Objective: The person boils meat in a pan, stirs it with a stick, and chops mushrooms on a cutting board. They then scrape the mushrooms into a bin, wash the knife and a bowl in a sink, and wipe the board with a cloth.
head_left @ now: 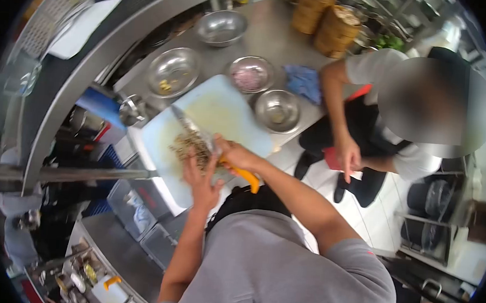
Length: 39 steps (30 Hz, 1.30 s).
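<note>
My right hand is wrapped round the yellow handle of a kitchen knife. The blade points away from me and lies over a heap of chopped brown food, whose kind I cannot make out. My left hand rests at the near side of the heap with its fingers stretched out, close to the blade. Both hands are over a white cutting board, stained yellowish in its middle.
Steel bowls stand behind the board: one with yellow bits, one with pink chopped food, another nearly bare. A blue cloth and bamboo steamers lie beyond. A co-worker stands at the right, hand pointing downward.
</note>
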Motion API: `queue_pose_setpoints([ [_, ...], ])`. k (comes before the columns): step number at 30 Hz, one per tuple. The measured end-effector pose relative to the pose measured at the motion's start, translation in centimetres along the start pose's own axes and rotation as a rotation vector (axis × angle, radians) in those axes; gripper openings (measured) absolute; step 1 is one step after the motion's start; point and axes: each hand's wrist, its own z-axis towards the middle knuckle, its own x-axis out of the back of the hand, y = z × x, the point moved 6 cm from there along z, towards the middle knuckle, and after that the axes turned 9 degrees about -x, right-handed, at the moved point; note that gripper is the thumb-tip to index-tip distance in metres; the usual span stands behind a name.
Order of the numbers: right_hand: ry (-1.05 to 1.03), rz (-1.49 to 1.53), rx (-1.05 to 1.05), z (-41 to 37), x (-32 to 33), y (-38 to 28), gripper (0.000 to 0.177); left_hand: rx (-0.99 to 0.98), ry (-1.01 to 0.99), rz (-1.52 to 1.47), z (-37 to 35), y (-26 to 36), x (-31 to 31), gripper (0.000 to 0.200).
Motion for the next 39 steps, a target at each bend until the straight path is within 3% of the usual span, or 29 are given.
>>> queue_pose_setpoints([
  [6, -0.140, 0.078, -0.053, -0.4, -0.3, 0.3, 0.085, 0.139, -0.083, 0.014, 1.2, 0.0, -1.4, 0.079],
  [12, -0.128, -0.024, -0.160, -2.1, -0.1, -0.1, 0.082, 0.295, -0.116, 0.133, 2.4, -2.2, -1.7, 0.073],
  [15, -0.173, -0.091, -0.223, -3.1, 0.6, -0.3, 0.091, 0.397, -0.117, 0.159, 2.8, -4.0, -1.3, 0.070],
  [19, -0.066, -0.248, -0.237, -3.5, 3.0, 0.2, 0.085, 0.463, -0.109, 0.198, 2.1, -5.4, -1.1, 0.068],
  [20, -0.049, -0.308, -0.187, -3.4, 3.7, -0.2, 0.068, 0.472, -0.078, 0.183, 1.8, -5.7, -1.0, 0.068],
  [23, 0.135, -0.809, 0.215, -3.5, 4.6, -2.2, 0.047, 0.461, 0.012, 0.129, 0.8, -5.8, 0.0, 0.068],
  [24, 0.259, -0.955, 0.231, -4.3, 4.3, -3.0, 0.030, 0.432, 0.043, 0.106, 0.6, -5.3, 0.7, 0.068],
  [27, 0.389, -1.026, 0.463, -4.6, 4.0, -3.4, 0.030, 0.361, 0.125, 0.054, 0.5, -4.0, 1.7, 0.068],
  [32, 0.440, -1.117, 0.338, -3.7, 3.0, -2.4, 0.050, 0.196, 0.055, 0.077, 2.1, -0.3, 2.0, 0.068],
  [36, 0.419, -1.092, 0.376, -3.2, 1.4, -1.9, 0.049, 0.107, -0.175, 0.104, 3.8, 2.2, -0.4, 0.070],
  [39, 0.434, -1.098, 0.379, -3.2, 1.2, -1.2, 0.050, 0.163, -0.195, 0.114, 4.2, 1.8, -1.1, 0.070],
])
